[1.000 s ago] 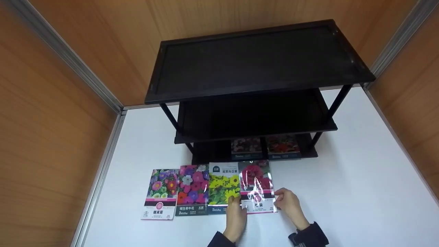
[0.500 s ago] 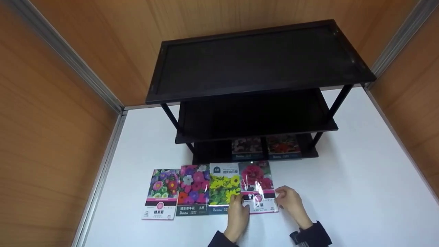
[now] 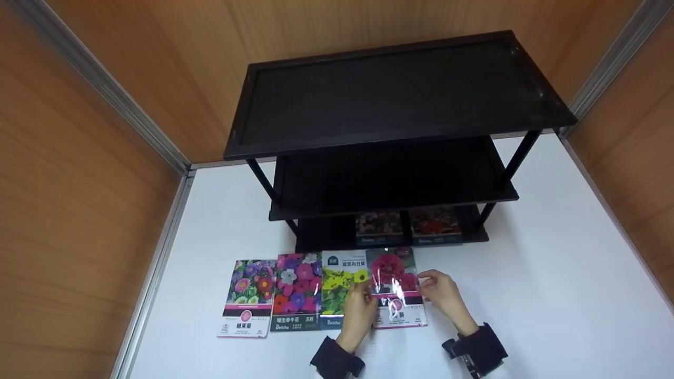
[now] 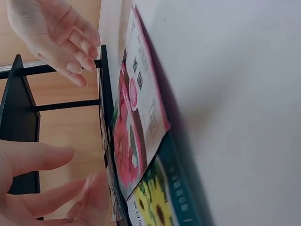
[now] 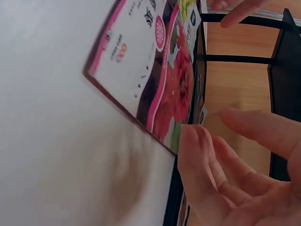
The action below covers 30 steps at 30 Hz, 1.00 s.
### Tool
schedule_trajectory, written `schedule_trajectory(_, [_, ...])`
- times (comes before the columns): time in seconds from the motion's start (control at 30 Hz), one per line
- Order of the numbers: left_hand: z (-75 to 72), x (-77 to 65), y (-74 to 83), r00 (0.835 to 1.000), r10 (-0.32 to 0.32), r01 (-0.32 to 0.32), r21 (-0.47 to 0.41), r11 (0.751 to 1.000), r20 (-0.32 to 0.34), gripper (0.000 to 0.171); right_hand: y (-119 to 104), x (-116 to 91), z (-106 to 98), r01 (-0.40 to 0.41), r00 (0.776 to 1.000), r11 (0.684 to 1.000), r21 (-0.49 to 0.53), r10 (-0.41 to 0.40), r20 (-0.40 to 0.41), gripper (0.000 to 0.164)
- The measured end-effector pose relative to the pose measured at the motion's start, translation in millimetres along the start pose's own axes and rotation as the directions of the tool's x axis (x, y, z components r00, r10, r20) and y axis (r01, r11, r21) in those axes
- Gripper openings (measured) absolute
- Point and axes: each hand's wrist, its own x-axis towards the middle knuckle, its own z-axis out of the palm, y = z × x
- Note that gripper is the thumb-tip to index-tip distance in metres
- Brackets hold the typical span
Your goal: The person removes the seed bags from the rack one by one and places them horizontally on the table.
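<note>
A row of flower seed packets lies on the white table in the head view. At its right end is a red-flowered packet [image 3: 389,268], partly overlapping a yellow sunflower packet [image 3: 337,279]. My left hand [image 3: 359,316] hovers over where these two meet, fingers loosely bent and, in the left wrist view, holding nothing. By the red-flowered packet's right edge is my right hand [image 3: 446,299]. Its thumb and fingers stand apart in the right wrist view, with nothing between them. Further left lie a pink-and-purple petunia-like packet [image 3: 297,289] and a mixed daisy-like packet [image 3: 246,297].
Behind the row stands a black three-tier shelf [image 3: 400,95]. Two more packets lie on its bottom tier, a dark pinkish one [image 3: 379,226] and a red-orange one [image 3: 434,225]. Wooden panels [image 3: 79,210] wall in the table [image 3: 553,263] at the back and sides.
Both hands have left the lower edges of the red-flowered packet and shifted a little toward the shelf. The packets lie nearly where they were.
</note>
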Motion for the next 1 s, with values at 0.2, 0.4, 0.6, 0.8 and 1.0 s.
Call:
schedule_trajectory(0.2, [-6.7,15.9,3.8,1.000,0.022,-0.022,0.014,1.000,0.009,0.029,-9.3,10.9,-1.1,0.015,1.000,0.998,0.053,-0.016,0.022,0.027])
schedule_trajectory(0.4, [-12.8,33.9,7.4,0.999,0.045,-0.045,0.046,0.998,0.002,0.027,-19.7,24.1,-3.0,0.015,0.999,0.997,0.080,-0.018,0.040,0.030])
schedule_trajectory(0.6, [-16.8,52.6,6.2,0.998,0.044,-0.045,0.014,0.999,0.040,0.030,-24.7,40.7,-4.2,0.032,0.998,0.996,0.081,-0.036,0.046,0.034])
schedule_trajectory(0.8, [-19.5,70.1,5.2,0.999,0.028,-0.029,0.005,1.000,0.039,0.035,-26.3,56.0,-4.1,0.045,0.997,0.995,0.085,-0.050,0.062,0.031])
schedule_trajectory(1.0, [-20.6,82.5,4.4,0.998,-0.015,0.017,-0.023,1.000,0.061,0.037,-26.3,72.1,-6.6,0.046,0.995,0.994,0.095,-0.054,0.081,0.034])
